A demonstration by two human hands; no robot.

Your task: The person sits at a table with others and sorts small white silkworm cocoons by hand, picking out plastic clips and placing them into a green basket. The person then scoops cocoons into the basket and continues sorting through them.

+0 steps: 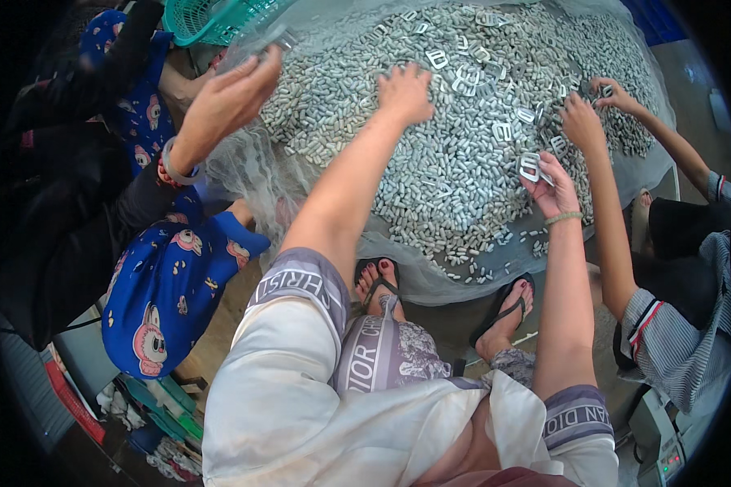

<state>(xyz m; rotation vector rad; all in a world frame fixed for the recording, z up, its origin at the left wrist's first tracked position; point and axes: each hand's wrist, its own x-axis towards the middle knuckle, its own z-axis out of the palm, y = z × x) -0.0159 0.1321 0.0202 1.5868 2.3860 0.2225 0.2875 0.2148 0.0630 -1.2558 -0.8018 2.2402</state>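
A wide heap of small grey-white capsule-shaped pieces [455,183] lies before me, with flat silver slotted buckles scattered over it. My left hand [405,96] rests on the far part of the heap, fingers apart and fingertips among the pieces; nothing shows in its grip. Just right of it lies a loose slotted buckle [437,58]. At the right side of the heap my right hand [554,193] is closed on silver slotted buckles [529,167], pinched between thumb and fingers. How many it holds I cannot tell.
Pale mesh sheeting [256,166] lies under the heap. At left, a co-worker's hand [229,104] holds something blurred. Two more hands, a nearer one [583,123] and a farther one [617,96], work at right. A green basket [211,20] stands at far left.
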